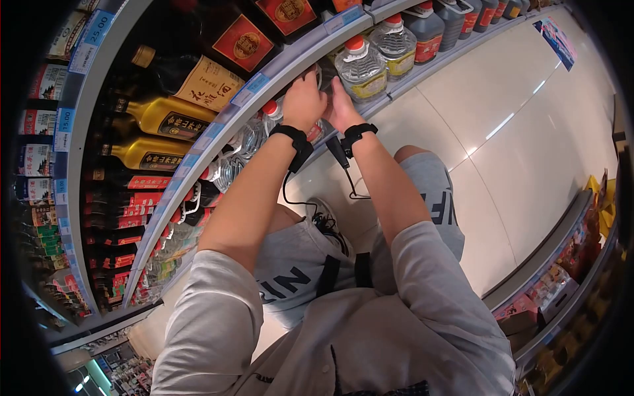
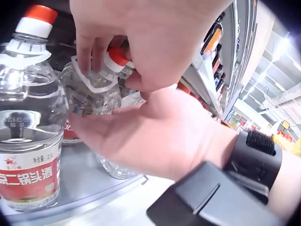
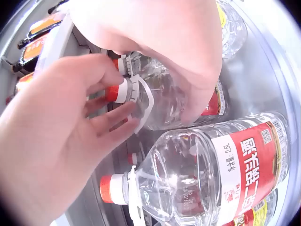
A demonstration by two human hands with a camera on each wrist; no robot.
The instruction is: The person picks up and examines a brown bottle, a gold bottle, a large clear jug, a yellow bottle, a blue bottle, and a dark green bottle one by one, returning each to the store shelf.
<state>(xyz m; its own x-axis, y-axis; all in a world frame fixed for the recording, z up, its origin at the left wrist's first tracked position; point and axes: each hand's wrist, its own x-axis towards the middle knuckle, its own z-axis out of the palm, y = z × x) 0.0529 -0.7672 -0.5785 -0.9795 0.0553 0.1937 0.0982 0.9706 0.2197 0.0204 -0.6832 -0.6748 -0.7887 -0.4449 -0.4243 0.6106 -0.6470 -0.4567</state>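
In the right wrist view, a clear plastic liquor bottle (image 3: 162, 101) with a red cap and white carry ring stands between the two hands. My left hand (image 3: 61, 122) curls its fingers around its cap and ring. The left wrist view has these fingers coming down over the neck from above. My right hand (image 2: 146, 129) lies low beside the bottle's body, palm turned toward it and fingers straight. Another such bottle (image 2: 28, 103), with a red and white label, stands next to it on the shelf. In the head view both hands hide most of the held bottle.
A curved shelf edge (image 1: 246, 89) with price tags runs above the hands. Amber bottles (image 1: 168, 119) stand on the shelf above; large oil-like jugs (image 1: 360, 69) line the lower shelf to the right. Tiled floor (image 1: 456, 119) lies beside the person's knees, and a cable (image 1: 353, 188) hangs between the wrists.
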